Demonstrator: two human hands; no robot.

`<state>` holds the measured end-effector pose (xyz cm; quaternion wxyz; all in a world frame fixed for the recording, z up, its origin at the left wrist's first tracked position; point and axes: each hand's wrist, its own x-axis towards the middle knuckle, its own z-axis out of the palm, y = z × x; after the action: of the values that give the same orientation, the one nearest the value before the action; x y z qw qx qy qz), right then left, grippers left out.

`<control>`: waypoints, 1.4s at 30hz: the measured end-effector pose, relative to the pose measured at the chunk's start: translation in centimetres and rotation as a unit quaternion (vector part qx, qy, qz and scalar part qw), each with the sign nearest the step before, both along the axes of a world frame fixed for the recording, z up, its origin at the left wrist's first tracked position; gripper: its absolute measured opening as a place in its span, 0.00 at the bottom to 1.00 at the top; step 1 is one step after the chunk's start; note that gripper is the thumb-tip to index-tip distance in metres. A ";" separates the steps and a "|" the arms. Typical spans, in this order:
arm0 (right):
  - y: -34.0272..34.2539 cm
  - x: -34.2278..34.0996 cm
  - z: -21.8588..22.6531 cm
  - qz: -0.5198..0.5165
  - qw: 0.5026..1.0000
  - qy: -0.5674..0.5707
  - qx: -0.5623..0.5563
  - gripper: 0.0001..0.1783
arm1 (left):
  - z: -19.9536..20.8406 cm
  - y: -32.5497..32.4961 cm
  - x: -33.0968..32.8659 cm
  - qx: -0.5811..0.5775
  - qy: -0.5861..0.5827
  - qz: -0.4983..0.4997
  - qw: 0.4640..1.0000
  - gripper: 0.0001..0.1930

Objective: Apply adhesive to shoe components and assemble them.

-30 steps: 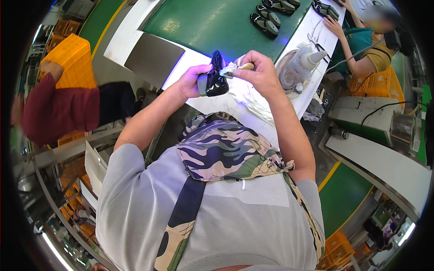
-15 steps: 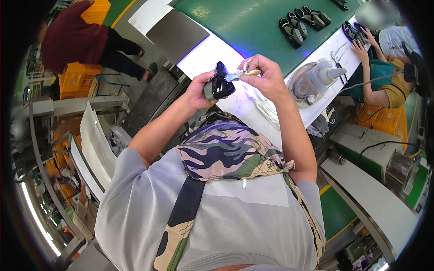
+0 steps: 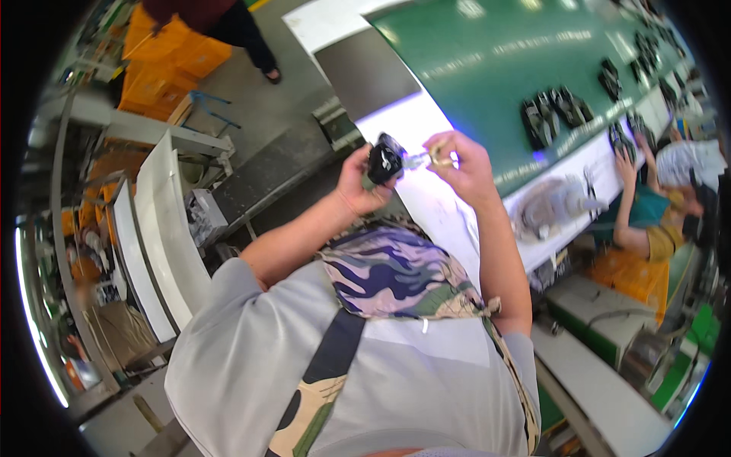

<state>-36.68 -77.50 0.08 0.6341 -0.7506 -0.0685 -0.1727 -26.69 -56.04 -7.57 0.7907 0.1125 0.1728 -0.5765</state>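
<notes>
My left hand (image 3: 361, 187) grips a shiny black sandal (image 3: 385, 158) with a grey-green sole, held up in front of my chest above the near end of the white bench. From its right, my right hand (image 3: 466, 171) pinches a small tan-handled tool with a pale tip (image 3: 416, 161). That tip reaches the sandal's edge, though blur hides whether they touch. The tool's exact kind cannot be made out.
A round tray (image 3: 525, 217) with a plastic squeeze bottle (image 3: 572, 199) stands on the white bench (image 3: 415, 126). Several black sandals (image 3: 539, 122) sit on the green belt (image 3: 472, 84). At right, a co-worker's hand (image 3: 626, 164) touches a sandal. Orange crates (image 3: 152, 87) stand at upper left.
The whole view has swung, shifting the bench and belt rightward and down. Both hands still hold the sandal and tool; the sandal looks turned. The person at upper left is now partly out of view.
</notes>
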 end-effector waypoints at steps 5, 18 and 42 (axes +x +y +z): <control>3.2 4.3 0.0 0.013 1.000 0.005 0.004 0.14 | 0.8 4.4 3.2 -0.141 -0.040 0.006 0.989 0.34; 7.7 8.7 -8.1 -0.071 0.968 0.151 0.186 0.13 | 8.2 20.6 10.6 0.080 -0.357 0.251 0.896 0.22; 14.4 15.8 -7.7 0.024 0.958 0.248 0.142 0.12 | 8.7 84.1 -1.3 0.883 -0.109 0.359 0.282 0.37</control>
<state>-20.85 -63.08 -7.65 0.7350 -0.6704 0.0984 0.0260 -28.03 28.10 1.12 0.3493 0.7310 0.5119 0.2857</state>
